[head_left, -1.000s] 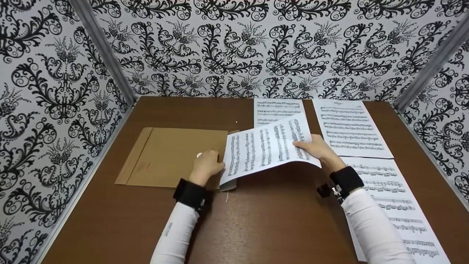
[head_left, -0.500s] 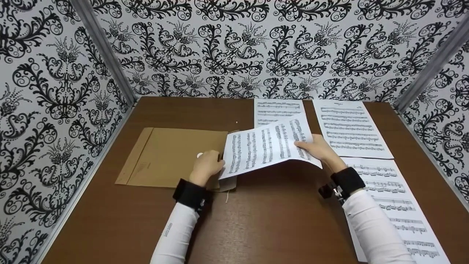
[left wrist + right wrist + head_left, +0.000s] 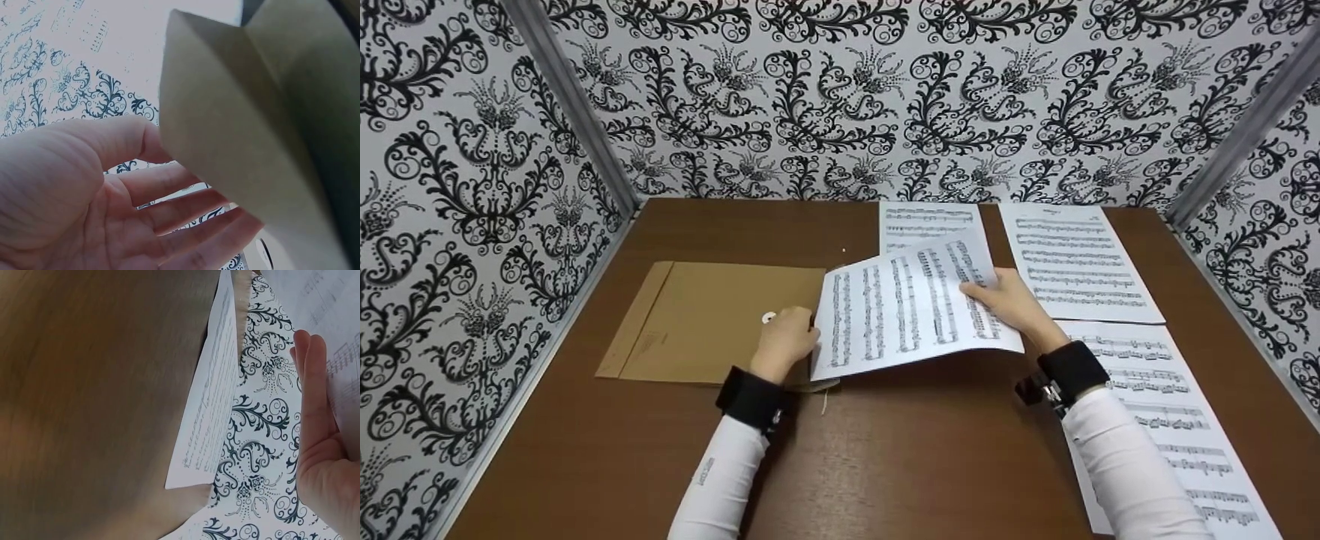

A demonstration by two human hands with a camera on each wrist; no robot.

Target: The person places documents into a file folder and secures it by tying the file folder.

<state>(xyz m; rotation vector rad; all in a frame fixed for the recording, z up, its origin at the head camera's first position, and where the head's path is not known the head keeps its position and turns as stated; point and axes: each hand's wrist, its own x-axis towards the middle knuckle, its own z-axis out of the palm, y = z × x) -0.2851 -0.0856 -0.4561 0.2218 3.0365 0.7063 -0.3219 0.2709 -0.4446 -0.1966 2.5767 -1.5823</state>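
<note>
A brown envelope [image 3: 720, 319] lies flat on the left half of the table. My left hand [image 3: 786, 337] grips its right-hand edge, where the mouth is. In the left wrist view, my left thumb and fingers [image 3: 174, 183] hold the raised brown paper [image 3: 225, 129]. A printed sheet of music [image 3: 911, 315] slopes up from that mouth. My right hand [image 3: 1009, 300] pinches the sheet's right end, thumb on top. In the right wrist view, the straight fingers [image 3: 315, 394] lie against the sheet's underside [image 3: 346, 343], with the thumb hidden.
Other music sheets lie at the back [image 3: 930, 221], the back right [image 3: 1076, 259] and the front right [image 3: 1177, 427], partly under my right sleeve [image 3: 1125, 465]. A white round button [image 3: 769, 318] sits on the envelope. Patterned walls [image 3: 840, 97] close off the table's back and sides.
The held sheet has tilted and straightened; its near edge bows less and sits lower, covering more of the envelope's flap. Both hands stay nearly where they were.
</note>
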